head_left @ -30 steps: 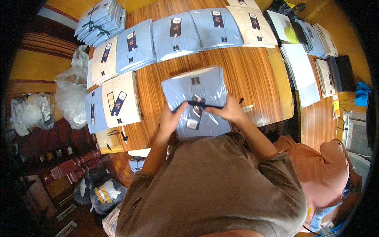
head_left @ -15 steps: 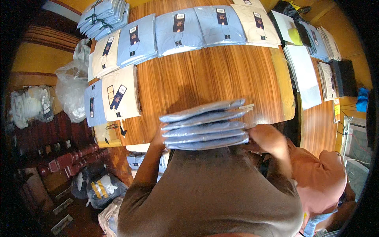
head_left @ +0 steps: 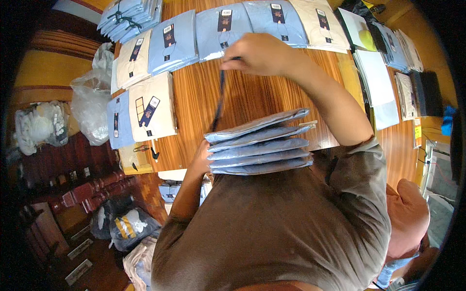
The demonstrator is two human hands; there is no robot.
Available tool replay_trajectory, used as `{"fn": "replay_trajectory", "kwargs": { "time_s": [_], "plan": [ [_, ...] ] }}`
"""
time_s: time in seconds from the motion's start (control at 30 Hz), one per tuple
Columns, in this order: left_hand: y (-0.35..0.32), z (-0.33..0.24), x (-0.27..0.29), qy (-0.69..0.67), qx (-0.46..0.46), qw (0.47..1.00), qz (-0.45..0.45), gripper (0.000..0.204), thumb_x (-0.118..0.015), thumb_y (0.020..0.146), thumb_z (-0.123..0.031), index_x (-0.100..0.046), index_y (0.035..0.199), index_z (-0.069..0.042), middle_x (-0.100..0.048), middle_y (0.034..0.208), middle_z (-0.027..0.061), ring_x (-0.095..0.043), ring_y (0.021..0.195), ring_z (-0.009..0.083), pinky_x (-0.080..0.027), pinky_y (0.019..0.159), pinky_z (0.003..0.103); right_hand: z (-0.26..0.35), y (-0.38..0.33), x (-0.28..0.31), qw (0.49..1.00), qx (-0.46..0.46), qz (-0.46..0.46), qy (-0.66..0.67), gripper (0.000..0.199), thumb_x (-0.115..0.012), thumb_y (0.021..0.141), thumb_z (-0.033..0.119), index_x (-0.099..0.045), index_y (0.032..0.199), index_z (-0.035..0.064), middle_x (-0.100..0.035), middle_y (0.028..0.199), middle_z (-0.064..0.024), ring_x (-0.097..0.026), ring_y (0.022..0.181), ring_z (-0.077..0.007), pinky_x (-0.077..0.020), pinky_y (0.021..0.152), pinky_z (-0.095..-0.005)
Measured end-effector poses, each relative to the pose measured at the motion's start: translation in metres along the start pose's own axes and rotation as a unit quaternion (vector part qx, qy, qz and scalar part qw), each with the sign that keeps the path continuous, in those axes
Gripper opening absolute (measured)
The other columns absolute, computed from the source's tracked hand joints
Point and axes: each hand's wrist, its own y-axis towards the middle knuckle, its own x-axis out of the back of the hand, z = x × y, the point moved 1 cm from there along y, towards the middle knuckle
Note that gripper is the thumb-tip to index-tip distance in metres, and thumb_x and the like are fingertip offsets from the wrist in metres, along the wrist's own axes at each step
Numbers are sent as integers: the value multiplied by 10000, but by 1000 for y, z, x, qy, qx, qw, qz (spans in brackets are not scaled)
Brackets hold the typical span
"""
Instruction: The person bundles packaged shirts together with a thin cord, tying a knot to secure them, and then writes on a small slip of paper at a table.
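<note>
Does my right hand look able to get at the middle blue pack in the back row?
Probably yes. Your right hand appears by the near edge of the middle blue pack, with nothing visible between them, though it grips a dark strap it might have to release.

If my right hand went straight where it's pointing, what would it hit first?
Your right hand points left, so probably the far row's leftmost blue packet; height is unclear, so it might pass above.
</note>
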Motion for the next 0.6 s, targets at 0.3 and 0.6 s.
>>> {"fn": "replay_trajectory", "kwargs": {
  "time_s": [0.3,0.6],
  "plan": [
    [-15,20,-11,198,-7,980,-23,415,-725,907,-290,-680,1222,-23,-696,1203,133,-627,1193,318,-471,1050,440,24,-267,-178,612,-339,-153,698,650,-566,952,604,-609,1323,71,-669,1232,-118,-635,1151,-254,-510,994,-458],
    [46,-78,-39,91,-42,989,-105,431,-735,919,-314,-687,1194,14,-697,1211,152,-658,1138,307,-495,1000,413,43,-222,-178,893,-154,-335,259,475,-688,912,467,-718,1066,18,-749,993,-175,-732,940,-320,-568,884,-450]
  ]
}}
